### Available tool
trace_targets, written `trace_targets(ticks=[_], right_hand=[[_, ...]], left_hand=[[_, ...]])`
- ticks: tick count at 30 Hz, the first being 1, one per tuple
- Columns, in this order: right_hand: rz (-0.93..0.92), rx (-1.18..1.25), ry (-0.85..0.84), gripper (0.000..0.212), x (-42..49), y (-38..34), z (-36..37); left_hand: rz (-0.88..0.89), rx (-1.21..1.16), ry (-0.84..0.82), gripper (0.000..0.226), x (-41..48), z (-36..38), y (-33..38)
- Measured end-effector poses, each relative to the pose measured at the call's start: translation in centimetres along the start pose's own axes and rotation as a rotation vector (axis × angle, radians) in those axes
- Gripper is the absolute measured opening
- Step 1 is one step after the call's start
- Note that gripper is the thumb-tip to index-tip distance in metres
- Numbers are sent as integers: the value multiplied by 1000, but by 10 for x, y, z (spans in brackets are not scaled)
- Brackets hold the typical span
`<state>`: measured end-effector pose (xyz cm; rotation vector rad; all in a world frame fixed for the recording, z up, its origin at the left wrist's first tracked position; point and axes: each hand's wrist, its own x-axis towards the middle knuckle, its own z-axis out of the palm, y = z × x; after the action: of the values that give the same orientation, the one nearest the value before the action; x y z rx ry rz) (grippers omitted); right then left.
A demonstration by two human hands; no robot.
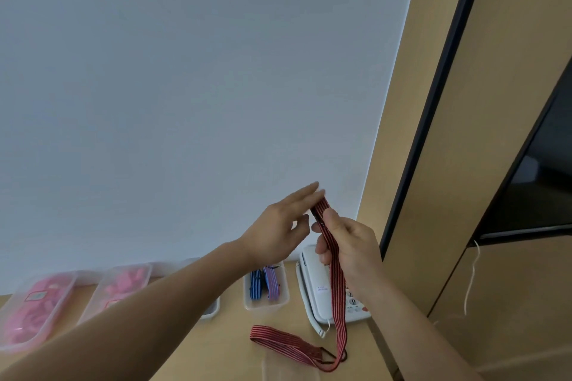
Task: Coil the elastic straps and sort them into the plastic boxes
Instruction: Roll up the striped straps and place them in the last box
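Head view. Red striped strap: gripped in the curled right hand and raised above the table. Its lower part hangs to the tabletop, where a red striped length lies flat. Left hand: fingers straight, tips touching the strap's upper end. Plastic box, beyond: blue strap and purple strap inside. White telephone just beside the box.
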<state>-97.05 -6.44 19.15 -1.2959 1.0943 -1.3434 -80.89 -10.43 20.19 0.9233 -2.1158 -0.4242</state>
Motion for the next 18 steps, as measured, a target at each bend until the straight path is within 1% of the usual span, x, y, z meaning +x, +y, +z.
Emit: trace_targets(ticks=[2, 3, 4, 5, 7, 10, 13, 15, 17, 18], right_hand=[[-30, -8, 25, 41, 0, -1, 0], [-44, -17, 30, 40, 0, -1, 0], [-57, -28, 29, 39, 0, -1, 0], [-69, -37, 24, 39, 0, -1, 1], [-84, -50, 12, 38, 1, -1, 4], [-63, -53, 24, 41, 2, -1, 7], [11, -12, 23, 44, 2, 2, 5], [23, -20, -18, 37, 2, 4, 3], [31, -23, -60, 28, 1, 6, 3], [40, -16, -75, 27, 1, 6, 4]], left_hand=[[-323, -390, -7, 55, 4, -3, 10], [-430, -540, -26, 44, 7, -5, 14], [-477, -616, -61, 33, 9, -8, 17], [-487, -640, -95, 31, 9, -10, 21], [-473, -664, -111, 35, 7, -10, 24], [-467, -655, -18, 30, 9, -10, 23], [-380, -538, 46, 17, 13, -13, 22], [-326, -505, 95, 14, 15, -17, 23], [-273, -472, 130, 24, 14, -22, 21], [-242, -403, 136, 29, 13, -22, 20]])
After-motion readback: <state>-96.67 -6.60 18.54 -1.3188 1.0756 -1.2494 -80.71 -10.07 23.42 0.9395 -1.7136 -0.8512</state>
